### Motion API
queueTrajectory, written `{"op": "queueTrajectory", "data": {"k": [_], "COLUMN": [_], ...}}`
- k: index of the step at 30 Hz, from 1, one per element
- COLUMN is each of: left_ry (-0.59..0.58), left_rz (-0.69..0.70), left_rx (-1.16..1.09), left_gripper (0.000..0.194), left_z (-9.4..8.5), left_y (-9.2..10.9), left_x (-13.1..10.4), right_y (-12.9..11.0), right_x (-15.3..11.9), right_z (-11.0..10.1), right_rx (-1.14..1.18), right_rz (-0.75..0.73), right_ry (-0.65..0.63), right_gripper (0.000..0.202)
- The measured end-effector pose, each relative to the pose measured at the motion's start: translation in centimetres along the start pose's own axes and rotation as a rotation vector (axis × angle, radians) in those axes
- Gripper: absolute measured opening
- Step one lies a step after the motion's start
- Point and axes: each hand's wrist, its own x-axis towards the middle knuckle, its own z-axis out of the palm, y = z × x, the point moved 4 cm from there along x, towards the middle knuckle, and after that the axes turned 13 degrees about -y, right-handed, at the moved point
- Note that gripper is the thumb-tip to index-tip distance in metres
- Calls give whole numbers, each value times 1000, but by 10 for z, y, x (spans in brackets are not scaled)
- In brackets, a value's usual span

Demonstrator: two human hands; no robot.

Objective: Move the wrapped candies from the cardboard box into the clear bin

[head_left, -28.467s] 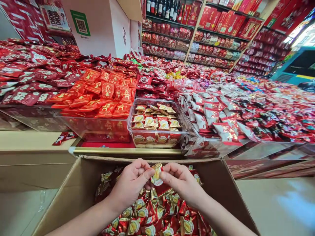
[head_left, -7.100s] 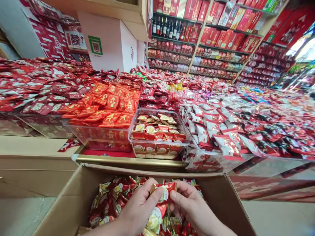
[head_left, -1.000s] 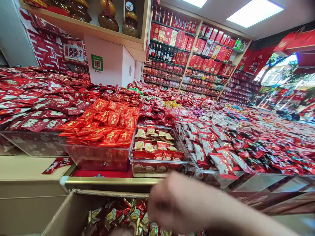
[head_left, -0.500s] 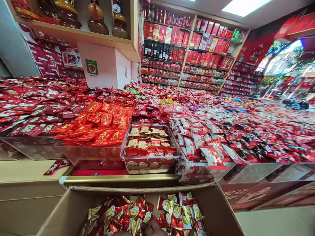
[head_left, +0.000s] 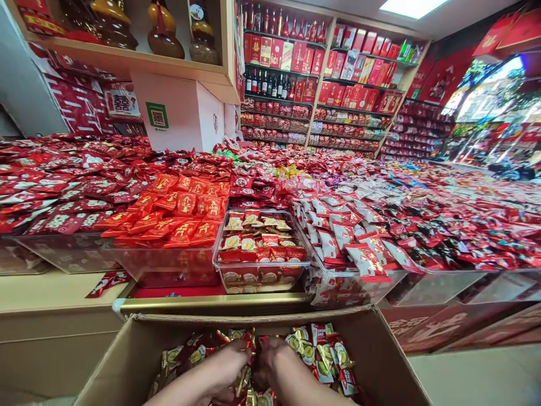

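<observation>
Both of my hands reach into an open cardboard box point(head_left: 109, 361) that holds loose red-and-gold wrapped candies point(head_left: 327, 358) with durian pictures. My left hand point(head_left: 228, 363) is curled over the candies near the middle, some of them against its fingers. Just beside it, my right hand point(head_left: 276, 361) bends down with its fingers closed inward; they are in shadow, and what they hold is hidden. Beyond the box stands a clear plastic bin point(head_left: 262, 265) with the same kind of durian candies in rows.
Orange-red packets point(head_left: 190, 208) fill the bin to the left. White-and-red packets point(head_left: 333, 242) heap up to the right. A gold-edged counter rim point(head_left: 211, 303) runs behind the box. Loose packets point(head_left: 107, 282) lie on the counter at left. Shelves point(head_left: 313, 84) with bottles and boxes stand behind.
My hands have come up into fuller view among the candies, forearms now showing. Candies around the middle of the box have shifted. The view has moved slightly.
</observation>
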Motion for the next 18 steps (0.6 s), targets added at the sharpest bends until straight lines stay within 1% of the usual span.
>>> {"op": "queueTrajectory", "data": {"k": [2,3,5,6,7,10,13,16,18], "left_ry": [-15,-12,1,10,17,28,17,-9,-37], "left_rz": [2,18,54,70,84,118,158,209,248], "left_rx": [-101,-135,-177,-190,-197,-183,-119,-32,15], "left_gripper": [32,30,27,27,27,26,26,24,30], "left_z": [5,7,8,8,6,-1,-8,-11,-11], "left_y": [-2,-2,-1,-1,-1,2,8,13,16], "left_x": [1,1,1,2,3,7,6,0,-5], "right_y": [5,9,17,21,24,29,26,19,12], "right_x": [-8,-12,-16,-17,-17,-15,-12,-11,-13], "right_z": [-13,-16,-14,-9,-3,17,23,12,-3], "right_rx": [-60,-101,-177,-198,-203,-159,-110,-52,-13], "right_rz": [102,145,178,174,165,128,58,-17,-50], "right_ry": [12,6,-32,-56,-77,-112,-140,-143,-134], "right_gripper": [20,27,53,60,61,48,28,16,15]}}
